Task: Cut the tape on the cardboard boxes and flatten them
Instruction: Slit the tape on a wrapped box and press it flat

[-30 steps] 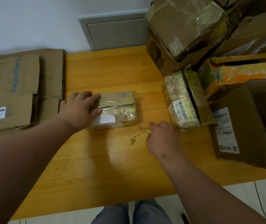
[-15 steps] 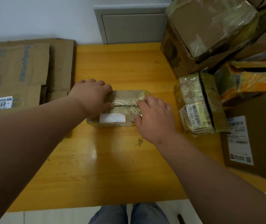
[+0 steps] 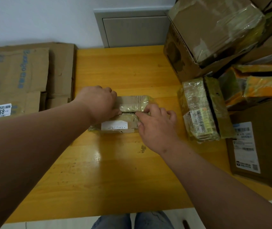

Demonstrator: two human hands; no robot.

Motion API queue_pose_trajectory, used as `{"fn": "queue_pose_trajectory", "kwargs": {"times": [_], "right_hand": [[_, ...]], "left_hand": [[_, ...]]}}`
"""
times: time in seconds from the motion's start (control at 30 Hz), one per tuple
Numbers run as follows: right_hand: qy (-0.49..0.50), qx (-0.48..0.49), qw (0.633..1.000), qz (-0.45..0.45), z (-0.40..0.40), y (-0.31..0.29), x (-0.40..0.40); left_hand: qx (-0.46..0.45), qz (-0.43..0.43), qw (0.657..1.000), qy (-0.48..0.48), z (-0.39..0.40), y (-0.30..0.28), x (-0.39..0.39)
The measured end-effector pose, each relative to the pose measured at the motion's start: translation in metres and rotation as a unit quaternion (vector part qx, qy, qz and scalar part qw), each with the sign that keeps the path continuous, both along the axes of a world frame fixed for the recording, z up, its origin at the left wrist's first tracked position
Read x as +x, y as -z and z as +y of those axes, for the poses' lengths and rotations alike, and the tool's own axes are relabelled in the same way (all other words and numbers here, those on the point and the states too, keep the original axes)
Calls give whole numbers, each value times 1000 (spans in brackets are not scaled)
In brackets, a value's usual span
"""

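Glossy yellow wood forms the table (image 3: 132, 162) before me, its lacquer reflecting light and carrying a few dark specks near the middle; behind it stands a pale wall with a grey recessed panel (image 3: 132, 28). At the table's centre lies the small box (image 3: 128, 116), a low rectangular cardboard parcel wrapped in crinkled, yellowish clear tape, with a white label (image 3: 114, 126) on its near flap and a dark open slit running along its top seam. My left hand (image 3: 99, 102) rests over the box's left end, fingers curled down onto the top at the slit. My right hand (image 3: 156, 124) covers the right end, fingertips bent into the seam and thumb against the near flap, so both hands grip the box from opposite ends. To my left sits a stack of flattened cardboard (image 3: 21, 78), matte brown, printed in blue and bearing a sticker reading 8993. To my right, just beside my right hand, stands a taped parcel (image 3: 201, 109) with a barcode label, and behind and beside it a heap of larger boxes (image 3: 214, 33), creased, shiny with tape, one partly orange. My jeans (image 3: 132, 220) show below the table edge.
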State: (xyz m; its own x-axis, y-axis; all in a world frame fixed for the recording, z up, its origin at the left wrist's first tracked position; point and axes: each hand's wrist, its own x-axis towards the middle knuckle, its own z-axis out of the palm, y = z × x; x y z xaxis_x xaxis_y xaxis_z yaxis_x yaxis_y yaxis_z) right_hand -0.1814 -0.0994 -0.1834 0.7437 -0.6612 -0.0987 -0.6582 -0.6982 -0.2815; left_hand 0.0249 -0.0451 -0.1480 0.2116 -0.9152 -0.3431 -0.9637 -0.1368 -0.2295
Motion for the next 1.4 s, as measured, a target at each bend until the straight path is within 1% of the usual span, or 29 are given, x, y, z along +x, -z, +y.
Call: {"fn": "queue_pose_trajectory", "kwargs": {"times": [0.1, 0.17, 0.23, 0.3, 0.4, 0.43, 0.5, 0.53, 0.57, 0.7, 0.8, 0.9, 1.0, 1.07, 1.13, 1.23, 1.3, 1.4], "right_hand": [[-11, 10, 1000, 9, -1, 1, 2], [-10, 16, 1000, 3, 0, 1, 2], [-7, 23, 1000, -5, 2, 1, 0], [-12, 23, 1000, -4, 4, 0, -4], [-29, 23, 999, -2, 5, -1, -6], [-32, 26, 999, -7, 5, -2, -6], [-35, 26, 999, -29, 6, -4, -6], [-36, 19, 998, -47, 8, -6, -5], [-37, 7, 997, -67, 9, -7, -6], [-61, -39, 988, -136, 21, -9, -18], [-73, -16, 989, -126, 31, -7, -29], [-85, 5, 989, -118, 31, -12, -34], [-95, 30, 985, -143, 27, -19, -37], [-68, 45, 986, -143, 25, -22, -35], [-19, 55, 992, -116, 24, -23, -26], [28, 82, 996, -22, 23, -26, -2], [86, 130, 987, 30, 21, -28, 15], [153, 202, 964, 80, 11, -32, 33]], "left_hand": [[-3, -28, 999, 46, 8, 0, -2], [1, -29, 998, 53, 11, -1, -4], [-12, -14, 999, 33, 11, -4, -3], [-46, 50, 997, -48, 6, -9, 2], [-69, 158, 973, -155, 3, -14, 11], [-79, 189, 962, -181, 4, -14, 13], [-129, 255, 928, -240, 10, -12, 17], [-156, 270, 914, -258, 13, -11, 18], [-173, 262, 913, -259, 17, -9, 19], [-160, 156, 958, -182, 33, -7, 17], [-138, 111, 973, -149, 41, -15, 7], [-96, 95, 975, -176, 47, -16, -2], [-50, 119, 966, -224, 57, -7, -10], [-48, 128, 960, -244, 61, 2, -15], [-53, 132, 954, -265, 62, 7, -20], [-49, 130, 948, -285, 60, 10, -30], [-52, 160, 940, -296, 57, 8, -31], [-63, 233, 911, -333, 58, -1, -21]]}}
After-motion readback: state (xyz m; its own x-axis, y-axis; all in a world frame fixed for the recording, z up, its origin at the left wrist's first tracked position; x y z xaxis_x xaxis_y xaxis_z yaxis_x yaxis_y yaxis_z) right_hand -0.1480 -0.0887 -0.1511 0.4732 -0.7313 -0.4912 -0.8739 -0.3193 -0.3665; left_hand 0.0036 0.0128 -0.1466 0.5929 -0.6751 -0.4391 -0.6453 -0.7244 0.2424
